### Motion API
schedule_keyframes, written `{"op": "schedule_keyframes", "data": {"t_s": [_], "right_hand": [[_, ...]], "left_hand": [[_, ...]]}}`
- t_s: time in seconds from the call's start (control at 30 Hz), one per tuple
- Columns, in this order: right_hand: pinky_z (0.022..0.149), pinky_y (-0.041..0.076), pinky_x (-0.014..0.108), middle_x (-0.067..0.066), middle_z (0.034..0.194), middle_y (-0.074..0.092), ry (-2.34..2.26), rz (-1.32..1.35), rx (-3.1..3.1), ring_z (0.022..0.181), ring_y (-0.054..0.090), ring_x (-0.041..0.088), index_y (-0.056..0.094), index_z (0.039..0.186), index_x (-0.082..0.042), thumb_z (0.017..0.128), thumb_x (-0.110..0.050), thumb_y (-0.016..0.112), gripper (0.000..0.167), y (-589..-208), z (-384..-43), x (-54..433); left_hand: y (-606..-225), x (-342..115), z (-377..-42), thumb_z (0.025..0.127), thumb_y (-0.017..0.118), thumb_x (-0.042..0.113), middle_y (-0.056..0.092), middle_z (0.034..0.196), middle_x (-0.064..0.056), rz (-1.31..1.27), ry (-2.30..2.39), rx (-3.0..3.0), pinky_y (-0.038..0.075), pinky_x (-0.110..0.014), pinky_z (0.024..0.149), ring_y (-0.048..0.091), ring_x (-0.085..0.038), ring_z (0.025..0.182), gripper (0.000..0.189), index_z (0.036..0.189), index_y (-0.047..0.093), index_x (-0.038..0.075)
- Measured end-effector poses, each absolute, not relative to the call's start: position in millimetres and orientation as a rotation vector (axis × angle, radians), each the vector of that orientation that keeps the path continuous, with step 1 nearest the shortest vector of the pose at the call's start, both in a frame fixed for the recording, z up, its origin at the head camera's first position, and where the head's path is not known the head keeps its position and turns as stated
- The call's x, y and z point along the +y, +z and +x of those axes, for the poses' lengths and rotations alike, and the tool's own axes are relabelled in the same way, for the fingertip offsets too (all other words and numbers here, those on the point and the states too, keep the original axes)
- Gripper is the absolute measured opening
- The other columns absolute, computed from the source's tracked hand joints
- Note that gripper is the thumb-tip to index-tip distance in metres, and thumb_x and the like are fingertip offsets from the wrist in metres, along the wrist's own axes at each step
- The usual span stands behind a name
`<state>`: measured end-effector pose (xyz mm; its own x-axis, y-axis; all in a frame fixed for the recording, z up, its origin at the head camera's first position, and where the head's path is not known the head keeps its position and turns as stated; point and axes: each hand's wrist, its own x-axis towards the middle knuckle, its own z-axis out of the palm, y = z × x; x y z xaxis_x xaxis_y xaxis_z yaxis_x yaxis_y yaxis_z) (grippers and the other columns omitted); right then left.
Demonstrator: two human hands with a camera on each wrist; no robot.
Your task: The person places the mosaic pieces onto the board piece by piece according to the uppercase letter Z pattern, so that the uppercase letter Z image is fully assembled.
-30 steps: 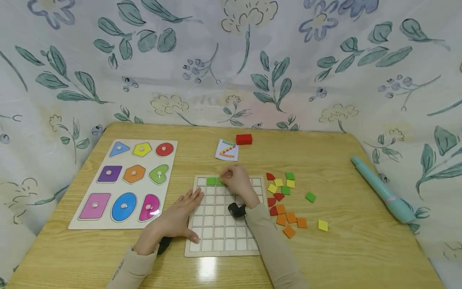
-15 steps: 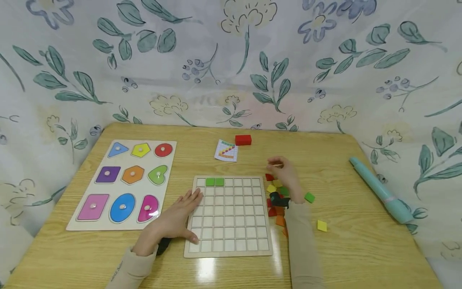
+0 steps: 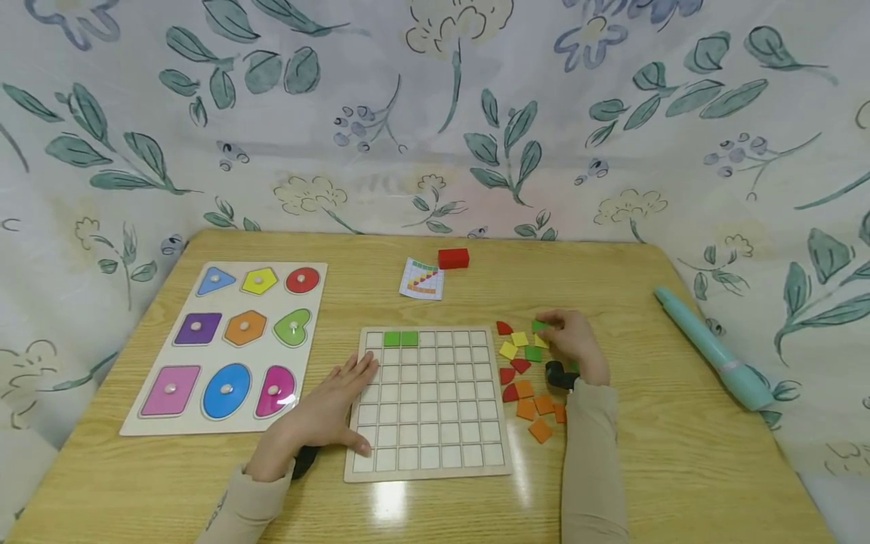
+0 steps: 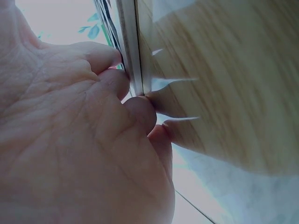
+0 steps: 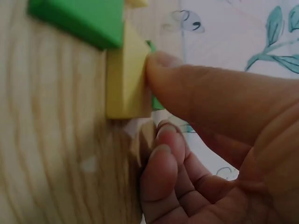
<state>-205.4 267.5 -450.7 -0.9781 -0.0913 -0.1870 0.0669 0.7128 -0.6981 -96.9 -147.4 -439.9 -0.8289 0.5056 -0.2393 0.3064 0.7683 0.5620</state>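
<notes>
My left hand [image 3: 325,412] lies spread along the left edge of a wooden grid board [image 3: 430,393], fingers and thumb over its rim. In the left wrist view its fingertips meet the board's edge [image 4: 131,46]. Two green square tiles [image 3: 401,338] sit side by side in the board's top row. My right hand [image 3: 578,344] is right of the board, at the far side of the loose tiles, its thumb and finger pinching a green square tile [image 3: 539,326]. In the right wrist view, a yellow tile [image 5: 131,79] lies just before the thumb, partly covering that green tile.
Loose yellow, green, red quarter-round and orange tiles [image 3: 526,409] lie right of the board. Behind it are a small pattern card [image 3: 422,279] and a red block [image 3: 453,258]. A knobbed shape puzzle [image 3: 231,298] lies left, a teal wand-like object [image 3: 714,347] far right.
My right hand has left the board's top row, where two green tiles now show uncovered, and moved right to the loose tiles, reaching a green one. The left hand stays put.
</notes>
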Motion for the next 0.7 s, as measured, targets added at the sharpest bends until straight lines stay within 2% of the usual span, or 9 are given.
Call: {"op": "schedule_keyframes", "data": {"t_s": [0.17,0.4,0.53,0.7], "right_hand": [[0.082,0.05,0.038,0.025,0.115,0.06,-1.132,0.04,2.694,0.098,0.058,0.032,0.058,0.121,0.005,0.094,-0.009,0.06,0.03,-446,-204,263],[0.091,0.049,0.043,0.025,0.115,0.061,-1.199,0.055,2.739,0.105,0.058,0.035,0.058,0.114,0.005,0.095,-0.009,0.059,0.024,-444,-203,255],[0.082,0.052,0.035,0.024,0.112,0.066,-1.238,0.048,2.804,0.102,0.062,0.035,0.062,0.112,0.003,0.094,-0.01,0.061,0.022,-440,-205,239],[0.071,0.049,0.021,0.019,0.109,0.067,-1.367,0.031,2.732,0.095,0.064,0.028,0.066,0.113,-0.002,0.094,-0.012,0.061,0.022,-438,-207,204]], "left_hand": [[-441,-148,-97,0.059,0.088,0.046,0.013,0.162,-0.02,0.62,0.734,2.59,0.01,-0.061,0.12,0.007,-0.043,0.149,0.125,0.153,0.02,-0.001],[-442,-148,-97,0.059,0.088,0.045,0.012,0.162,-0.021,0.613,0.736,2.583,0.009,-0.061,0.12,0.007,-0.043,0.149,0.124,0.153,0.02,-0.001],[-442,-148,-97,0.059,0.088,0.044,0.013,0.161,-0.021,0.614,0.736,2.585,0.01,-0.061,0.12,0.007,-0.044,0.149,0.124,0.153,0.02,-0.001],[-441,-148,-97,0.059,0.089,0.044,0.013,0.161,-0.021,0.612,0.735,2.585,0.01,-0.061,0.12,0.007,-0.044,0.149,0.124,0.153,0.021,-0.001]]}}
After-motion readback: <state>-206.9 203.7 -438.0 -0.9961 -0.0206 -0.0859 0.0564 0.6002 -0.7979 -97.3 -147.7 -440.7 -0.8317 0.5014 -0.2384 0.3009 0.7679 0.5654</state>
